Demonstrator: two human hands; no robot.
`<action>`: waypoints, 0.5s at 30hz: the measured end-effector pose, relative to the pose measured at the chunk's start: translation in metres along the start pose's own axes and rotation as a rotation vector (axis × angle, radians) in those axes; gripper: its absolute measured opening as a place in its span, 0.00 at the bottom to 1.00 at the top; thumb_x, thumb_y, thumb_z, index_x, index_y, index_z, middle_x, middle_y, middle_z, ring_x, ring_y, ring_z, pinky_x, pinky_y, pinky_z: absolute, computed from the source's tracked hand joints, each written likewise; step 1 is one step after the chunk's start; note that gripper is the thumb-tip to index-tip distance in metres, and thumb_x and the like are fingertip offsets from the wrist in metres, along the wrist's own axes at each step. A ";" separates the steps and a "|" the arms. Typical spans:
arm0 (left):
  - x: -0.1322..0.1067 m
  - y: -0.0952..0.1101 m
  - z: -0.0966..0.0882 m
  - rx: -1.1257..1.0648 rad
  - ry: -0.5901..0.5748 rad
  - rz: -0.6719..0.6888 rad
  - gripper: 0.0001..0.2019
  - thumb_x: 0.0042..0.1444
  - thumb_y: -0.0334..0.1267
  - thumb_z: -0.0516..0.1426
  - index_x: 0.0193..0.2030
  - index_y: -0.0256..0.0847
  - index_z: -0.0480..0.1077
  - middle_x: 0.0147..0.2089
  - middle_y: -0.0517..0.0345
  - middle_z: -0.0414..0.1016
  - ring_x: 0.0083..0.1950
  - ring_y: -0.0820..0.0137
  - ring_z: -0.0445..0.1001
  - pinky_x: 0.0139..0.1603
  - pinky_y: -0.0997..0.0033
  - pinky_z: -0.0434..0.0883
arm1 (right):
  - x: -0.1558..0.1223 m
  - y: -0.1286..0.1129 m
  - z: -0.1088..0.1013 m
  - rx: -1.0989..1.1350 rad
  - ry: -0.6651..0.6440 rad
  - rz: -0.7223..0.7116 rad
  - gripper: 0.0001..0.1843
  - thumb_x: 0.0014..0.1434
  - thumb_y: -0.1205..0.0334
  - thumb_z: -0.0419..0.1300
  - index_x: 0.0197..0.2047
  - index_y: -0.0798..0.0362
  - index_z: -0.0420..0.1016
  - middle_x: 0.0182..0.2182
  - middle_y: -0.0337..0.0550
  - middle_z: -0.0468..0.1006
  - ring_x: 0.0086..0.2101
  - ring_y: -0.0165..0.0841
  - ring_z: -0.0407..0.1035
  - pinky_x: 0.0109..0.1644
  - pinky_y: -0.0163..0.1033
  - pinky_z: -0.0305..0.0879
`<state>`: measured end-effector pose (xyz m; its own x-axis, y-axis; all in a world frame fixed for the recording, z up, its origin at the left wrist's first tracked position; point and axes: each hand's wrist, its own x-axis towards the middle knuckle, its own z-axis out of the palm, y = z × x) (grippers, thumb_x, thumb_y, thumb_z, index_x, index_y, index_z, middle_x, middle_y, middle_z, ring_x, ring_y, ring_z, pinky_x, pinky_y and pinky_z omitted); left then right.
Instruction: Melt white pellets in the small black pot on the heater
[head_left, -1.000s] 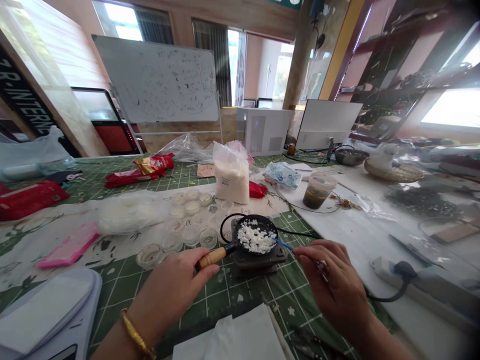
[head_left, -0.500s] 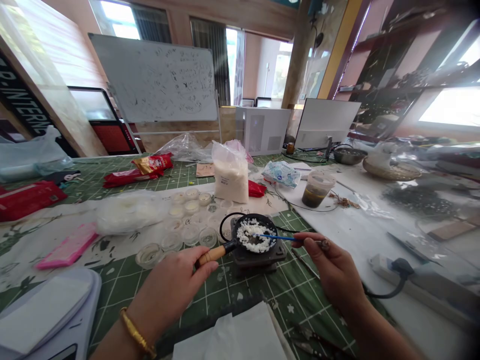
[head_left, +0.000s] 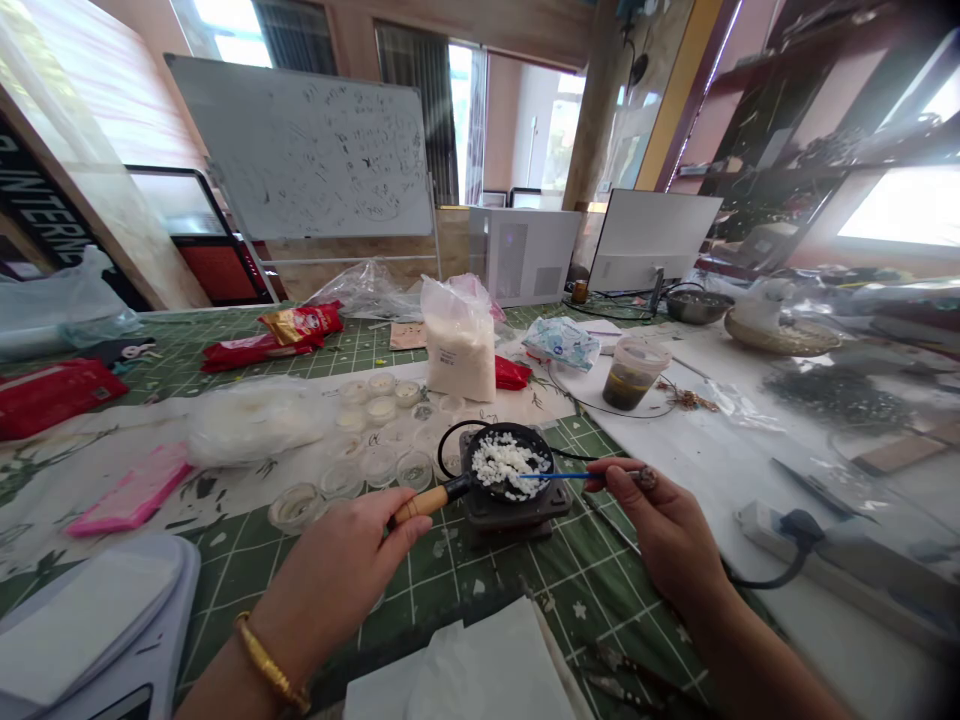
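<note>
My left hand grips the wooden handle of a small black frying pan. The pan rests on a dark little hot plate. White pellets lie heaped inside it. Between the fingertips of my right hand is a thin blue stick, whose far end reaches into the pellets. What kind of stick it is, I cannot make out. A clear bag of whitish pellets stands behind the pan. Small round clear dishes are grouped to its left.
White paper sheets lie in front of me, and scissors-like tools beside them. At left are a scale and a pink block. A plastic cup of dark liquid and a power strip sit on the right.
The blue stick's tip has shifted within the pan, and the pellets have been pushed about, covering the bare patch in the middle. My left hand keeps its hold on the handle.
</note>
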<state>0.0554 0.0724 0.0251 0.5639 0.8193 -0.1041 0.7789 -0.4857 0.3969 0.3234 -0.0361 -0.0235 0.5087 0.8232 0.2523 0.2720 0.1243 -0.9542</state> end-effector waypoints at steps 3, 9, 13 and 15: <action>0.000 0.001 0.000 -0.001 0.006 0.003 0.19 0.62 0.49 0.45 0.45 0.44 0.72 0.37 0.57 0.77 0.37 0.61 0.74 0.34 0.66 0.64 | 0.002 0.003 -0.001 0.056 0.051 -0.033 0.13 0.59 0.51 0.58 0.37 0.49 0.78 0.27 0.39 0.78 0.32 0.31 0.71 0.40 0.35 0.66; 0.000 0.001 -0.001 -0.009 -0.003 0.003 0.18 0.62 0.49 0.46 0.46 0.44 0.72 0.37 0.57 0.77 0.37 0.62 0.74 0.35 0.66 0.64 | 0.003 0.004 -0.002 -0.038 0.101 -0.066 0.12 0.59 0.51 0.58 0.37 0.50 0.77 0.26 0.38 0.76 0.31 0.30 0.69 0.38 0.34 0.66; 0.000 0.001 -0.001 -0.005 -0.001 0.000 0.18 0.62 0.49 0.46 0.45 0.44 0.72 0.37 0.57 0.77 0.37 0.62 0.74 0.35 0.66 0.64 | 0.003 0.004 -0.003 -0.029 0.112 -0.115 0.12 0.60 0.51 0.57 0.36 0.50 0.76 0.26 0.37 0.75 0.30 0.29 0.69 0.38 0.33 0.66; 0.001 0.000 0.000 0.010 0.004 -0.004 0.18 0.61 0.49 0.46 0.45 0.43 0.72 0.36 0.57 0.77 0.37 0.62 0.74 0.35 0.66 0.63 | 0.003 0.004 -0.002 -0.065 0.095 -0.108 0.12 0.60 0.52 0.58 0.35 0.50 0.76 0.25 0.37 0.76 0.30 0.29 0.69 0.36 0.32 0.66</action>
<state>0.0556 0.0731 0.0254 0.5596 0.8225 -0.1016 0.7837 -0.4853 0.3877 0.3276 -0.0344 -0.0266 0.5478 0.7507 0.3694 0.3795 0.1705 -0.9093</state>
